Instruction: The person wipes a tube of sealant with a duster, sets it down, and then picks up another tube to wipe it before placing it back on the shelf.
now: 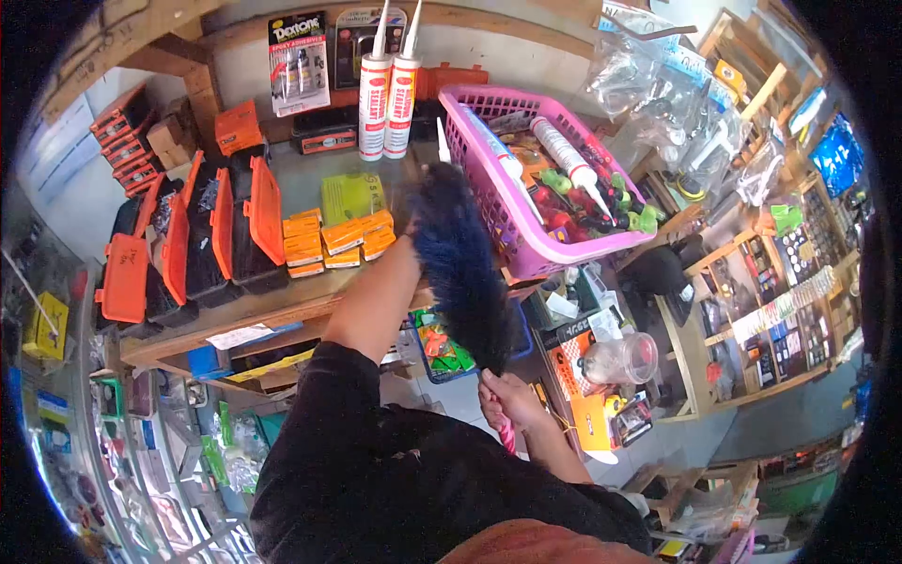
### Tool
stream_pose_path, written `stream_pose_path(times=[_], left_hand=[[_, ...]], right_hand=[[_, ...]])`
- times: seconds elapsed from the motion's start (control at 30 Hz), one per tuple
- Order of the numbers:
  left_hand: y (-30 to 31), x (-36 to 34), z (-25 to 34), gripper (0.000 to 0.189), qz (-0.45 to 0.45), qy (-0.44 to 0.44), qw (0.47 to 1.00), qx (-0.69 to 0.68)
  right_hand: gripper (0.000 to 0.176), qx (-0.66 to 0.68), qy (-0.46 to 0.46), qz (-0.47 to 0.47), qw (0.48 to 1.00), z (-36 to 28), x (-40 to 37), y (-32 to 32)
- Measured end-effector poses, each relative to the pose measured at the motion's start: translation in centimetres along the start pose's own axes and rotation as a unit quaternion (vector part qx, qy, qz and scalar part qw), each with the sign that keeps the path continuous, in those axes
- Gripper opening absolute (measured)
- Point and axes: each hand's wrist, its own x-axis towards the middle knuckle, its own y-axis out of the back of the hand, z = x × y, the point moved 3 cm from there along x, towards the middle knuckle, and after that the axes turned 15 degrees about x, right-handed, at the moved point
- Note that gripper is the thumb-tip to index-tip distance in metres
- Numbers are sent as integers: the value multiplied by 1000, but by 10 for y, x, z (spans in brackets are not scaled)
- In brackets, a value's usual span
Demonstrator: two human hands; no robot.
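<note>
- Duster (467, 273), dark blue, slants across the counter (225, 327) front, its fluffy head just beside the pink basket.
- Right hand (510, 402) closed round the duster's pink handle (508, 436), low before the body.
- Left forearm (376, 296) reaches over the counter edge; left hand hidden by the duster, cannot tell how open or whether holding.
- Pink basket (575, 253): white tubes lying aslant, red and green items packed below.
- Black bins (202, 268), orange lids tipped up; small pieces in some, too fine to identify.
- Small orange-yellow boxes (343, 237) stacked between bins and duster, near the counter's wooden edge.
- Two sealant tubes (388, 108) upright behind.
- Blue tray (449, 379) below counter level: green and orange packets.
- Room for swinging: narrow between boxes and basket; floor (700, 434) shows lower right.
</note>
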Motion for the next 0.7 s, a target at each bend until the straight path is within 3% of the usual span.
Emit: stream_pose_path(times=[0.07,0.1,0.13,0.23,0.27,0.37,0.4,0.47,0.5,0.53,0.6,0.63,0.7], left_hand=[[-12,-7,13,54,-76,-22,993,-83],[-12,-6,11,62,-2,-3,999,-44],[-14,-5,12,62,-1,-2,999,-36],[-31,-21,19,71,118,-28,993,-4],[34,14,-17,64,64,-29,991,-115],[-27,-17,19,49,82,-19,996,5],[-13,-8,11,49,81,-19,997,10],[11,9,2,46,30,-33,989,-142],[9,11,7,46,-52,-73,996,21],[11,11,4,46,-50,-70,996,25],[-24,-17,17,52,110,-60,992,11],[1,-1,8,56,102,-27,994,40],[-13,-8,14,52,72,-34,997,7]], right_hand=[[38,41,25,50,998,-3,3,5],[38,44,27,43,998,-2,5,6],[38,36,8,22,999,1,7,6],[38,35,-5,-11,999,0,7,12],[38,38,1,-21,999,-3,7,15],[38,61,4,-13,998,-5,7,14],[38,65,-5,-15,998,-5,7,12],[39,50,-8,-32,998,0,8,14],[39,16,2,-42,999,-1,8,14],[40,-19,11,-51,998,-1,8,14],[41,26,11,-40,999,2,14,13],[41,55,11,-22,998,0,15,10],[40,42,25,7,999,-4,13,9]])
